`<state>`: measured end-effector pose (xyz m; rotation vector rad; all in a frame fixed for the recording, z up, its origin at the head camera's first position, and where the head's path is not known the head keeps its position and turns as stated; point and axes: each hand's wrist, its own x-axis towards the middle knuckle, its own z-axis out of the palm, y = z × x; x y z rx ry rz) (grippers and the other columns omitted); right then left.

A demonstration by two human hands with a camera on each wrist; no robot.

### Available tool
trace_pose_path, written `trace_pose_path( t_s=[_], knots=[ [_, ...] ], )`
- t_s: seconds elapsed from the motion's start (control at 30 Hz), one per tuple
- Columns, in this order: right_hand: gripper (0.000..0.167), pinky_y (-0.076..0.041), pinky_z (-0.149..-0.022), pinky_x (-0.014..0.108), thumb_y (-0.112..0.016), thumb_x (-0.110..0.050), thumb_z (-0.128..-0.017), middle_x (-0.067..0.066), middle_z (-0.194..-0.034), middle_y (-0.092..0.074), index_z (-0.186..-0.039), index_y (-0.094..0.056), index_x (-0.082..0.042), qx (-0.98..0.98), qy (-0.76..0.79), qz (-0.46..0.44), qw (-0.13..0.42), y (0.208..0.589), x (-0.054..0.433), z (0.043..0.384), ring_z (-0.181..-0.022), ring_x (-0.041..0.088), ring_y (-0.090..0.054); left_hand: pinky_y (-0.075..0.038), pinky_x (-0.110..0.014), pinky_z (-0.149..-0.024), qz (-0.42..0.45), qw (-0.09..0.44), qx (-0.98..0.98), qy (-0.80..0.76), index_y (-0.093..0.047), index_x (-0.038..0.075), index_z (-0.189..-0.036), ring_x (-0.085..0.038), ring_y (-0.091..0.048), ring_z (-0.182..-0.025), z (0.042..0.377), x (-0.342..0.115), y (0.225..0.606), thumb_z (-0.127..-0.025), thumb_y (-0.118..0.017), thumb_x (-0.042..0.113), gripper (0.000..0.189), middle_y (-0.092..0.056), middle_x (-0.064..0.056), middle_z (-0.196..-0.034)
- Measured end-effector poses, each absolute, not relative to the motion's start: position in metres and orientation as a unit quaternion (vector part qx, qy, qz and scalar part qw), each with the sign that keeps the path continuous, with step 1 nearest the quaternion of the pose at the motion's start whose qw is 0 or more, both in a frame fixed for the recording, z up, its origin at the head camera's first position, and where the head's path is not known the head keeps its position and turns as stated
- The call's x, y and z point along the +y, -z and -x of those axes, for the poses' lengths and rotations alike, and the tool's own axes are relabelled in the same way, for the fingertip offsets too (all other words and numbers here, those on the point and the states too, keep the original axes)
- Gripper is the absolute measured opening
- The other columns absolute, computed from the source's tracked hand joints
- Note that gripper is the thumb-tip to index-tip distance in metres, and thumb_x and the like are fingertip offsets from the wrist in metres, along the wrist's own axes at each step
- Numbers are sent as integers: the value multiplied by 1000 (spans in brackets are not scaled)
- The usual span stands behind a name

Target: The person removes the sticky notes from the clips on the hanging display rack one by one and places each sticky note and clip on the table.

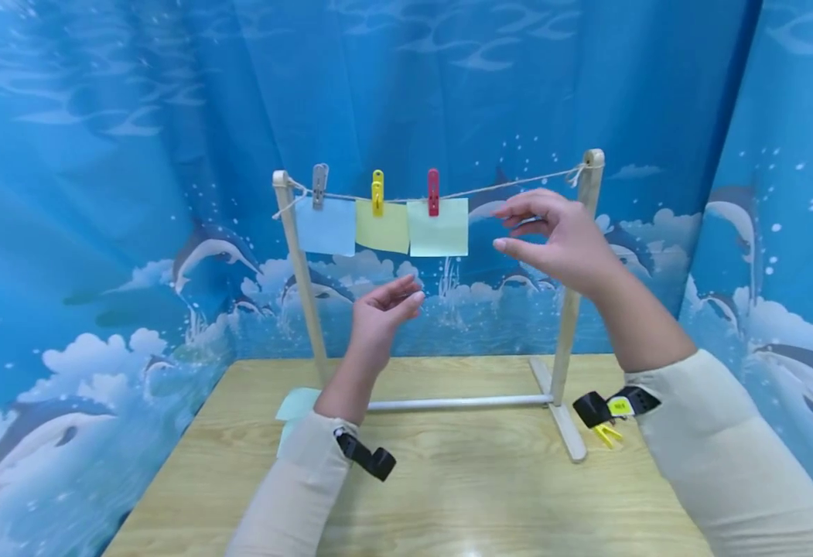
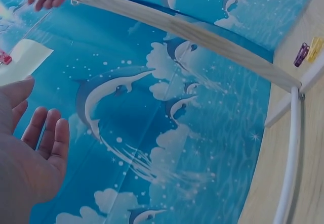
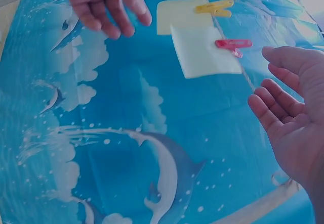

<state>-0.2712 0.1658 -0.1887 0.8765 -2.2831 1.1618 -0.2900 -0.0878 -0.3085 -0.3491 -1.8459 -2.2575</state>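
Three paper squares hang from a string [image 1: 493, 188] on a wooden stand. A grey clothespin [image 1: 319, 186] holds the blue paper [image 1: 326, 228], a yellow clothespin [image 1: 377, 193] the yellow paper [image 1: 385, 232], and a red clothespin [image 1: 433, 192] the pale green paper [image 1: 441, 236]. My right hand [image 1: 562, 236] is raised to the right of the green paper, fingers loosely bent with nothing between them. Below the papers my left hand [image 1: 385, 313] is held up, palm turned inward and likewise holding nothing. In the right wrist view both hands stand apart from the green paper [image 3: 205, 54].
Pale green paper [image 1: 298, 404] lies on the table [image 1: 462, 480] beside my left forearm. Yellow [image 2: 315, 49] and purple clothespins [image 2: 301, 54] lie beyond the stand's right foot [image 1: 569, 433]. A white bar [image 1: 462, 402] spans the stand's base. A dolphin-printed curtain surrounds the table.
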Motion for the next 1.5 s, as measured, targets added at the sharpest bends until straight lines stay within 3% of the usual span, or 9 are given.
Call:
trace_pose_path(
  t_s=[0.23, 0.47, 0.67, 0.93, 1.2, 1.5],
  knots=[
    [34, -52, -93, 34, -72, -19, -90, 7, -122, -60, -120, -66, -4, -837, -396, -306, 219, 162, 141, 277, -105, 22, -57, -54, -35, -91, 92, 96, -629, 766, -70, 14, -119, -20, -64, -106, 297, -79, 302, -86, -78, 23, 36, -67, -10, -119],
    [39, -50, -95, 40, -71, -22, -91, 8, -127, -58, -126, -63, -6, -869, -349, -285, 204, 137, 125, 283, -111, 24, -54, -54, -33, -90, 81, 87, -615, 779, -69, 14, -119, -24, -63, -109, 303, -73, 295, -86, -77, 24, 36, -67, -7, -119],
    [43, -51, -95, 37, -70, -23, -92, 8, -131, -55, -131, -60, -9, -888, -325, -266, 188, 118, 116, 287, -115, 25, -51, -53, -38, -93, 71, 99, -593, 796, -69, 15, -119, -25, -66, -105, 306, -67, 288, -88, -75, 22, 32, -68, -5, -115],
    [50, -46, -101, 35, -70, -18, -92, 8, -136, -54, -138, -54, -8, -900, -328, -252, 139, 115, 102, 301, -121, 23, -50, -55, -39, -90, 92, 112, -542, 828, -69, 6, -118, -27, -67, -101, 306, -60, 287, -88, -74, 17, 32, -67, -16, -114],
    [53, -47, -102, 35, -67, -27, -94, 7, -143, -50, -142, -51, -10, -915, -311, -222, 126, 117, 93, 309, -127, 24, -46, -55, -38, -90, 101, 117, -515, 843, -71, 8, -113, -23, -68, -96, 307, -54, 286, -89, -72, 24, 28, -70, -10, -103],
    [50, -52, -94, 35, -64, -26, -96, 10, -133, -58, -141, -51, -7, -914, -303, -239, 128, 121, 88, 314, -117, 23, -54, -55, -37, -90, 103, 126, -499, 851, -71, 6, -112, -25, -68, -96, 309, -52, 288, -90, -71, 23, 29, -66, -23, -110]
  ],
)
